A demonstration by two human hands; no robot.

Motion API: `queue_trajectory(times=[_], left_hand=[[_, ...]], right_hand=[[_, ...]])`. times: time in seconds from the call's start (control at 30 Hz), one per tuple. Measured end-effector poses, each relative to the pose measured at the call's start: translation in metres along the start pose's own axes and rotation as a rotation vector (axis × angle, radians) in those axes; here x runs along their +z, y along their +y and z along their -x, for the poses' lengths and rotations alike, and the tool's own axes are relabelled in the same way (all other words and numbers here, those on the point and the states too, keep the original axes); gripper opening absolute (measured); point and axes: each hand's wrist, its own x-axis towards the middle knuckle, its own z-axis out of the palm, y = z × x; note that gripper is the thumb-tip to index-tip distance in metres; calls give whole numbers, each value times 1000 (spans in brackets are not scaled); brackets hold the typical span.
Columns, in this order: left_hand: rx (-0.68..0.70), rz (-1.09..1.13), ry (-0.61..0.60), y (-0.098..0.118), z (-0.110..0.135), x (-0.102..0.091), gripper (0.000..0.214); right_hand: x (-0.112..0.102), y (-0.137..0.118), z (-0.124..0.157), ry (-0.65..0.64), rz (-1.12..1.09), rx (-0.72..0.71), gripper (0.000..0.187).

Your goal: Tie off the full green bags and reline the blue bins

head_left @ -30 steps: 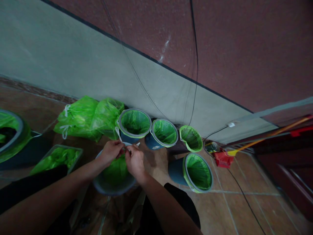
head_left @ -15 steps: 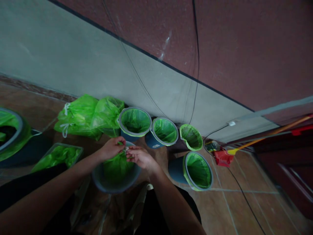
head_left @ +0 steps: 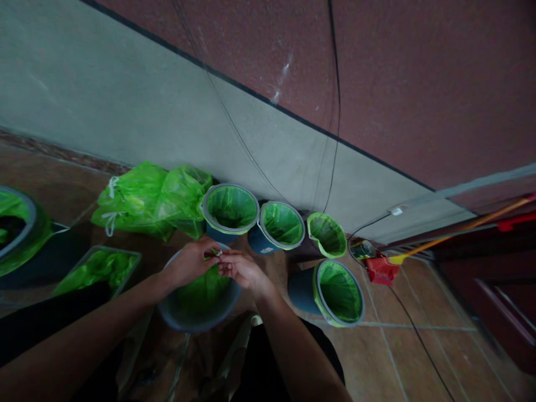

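My left hand (head_left: 196,261) is closed in a pinch, with a bit of green plastic showing at its fingertips. Its fingertips meet those of my right hand (head_left: 243,268), which pinches a small white piece that looks like a bag's drawstring. Below both hands, a green garbage bag (head_left: 205,293) hangs inside a round grey-blue trash bin (head_left: 196,325) standing between my legs. The bag's top edge is mostly hidden by the fingers.
Lined bins (head_left: 233,230) stand in a row along the wall, with another lined bin (head_left: 304,290) tilted at right. Tied green bags (head_left: 138,206) and a clear box (head_left: 136,262) of green bags lie left. A red dustpan (head_left: 382,271) and cables are at right.
My left hand has moved slightly right and down, its fingers now closer to my right fingertips. The green plastic above the bin is less visible between the hands.
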Motion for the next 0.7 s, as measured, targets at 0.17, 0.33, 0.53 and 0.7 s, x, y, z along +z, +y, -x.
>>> queue_trajectory(times=[0.17,0.33,0.53,0.7], left_hand=[[100,-65,-4,-8,-1,0,14],[-5,-187,23,-8,0,2,17],[-128,-262,87,-1,1,3,18],[-189,-329,16,-3,-1,-5,14]], right_hand=[[1,0,1,31,24,4,29],[5,-2,3,33,7,-3,31],[3,1,-3,90,43,-77,25],[-14,9,-16,350,434,-241,5]])
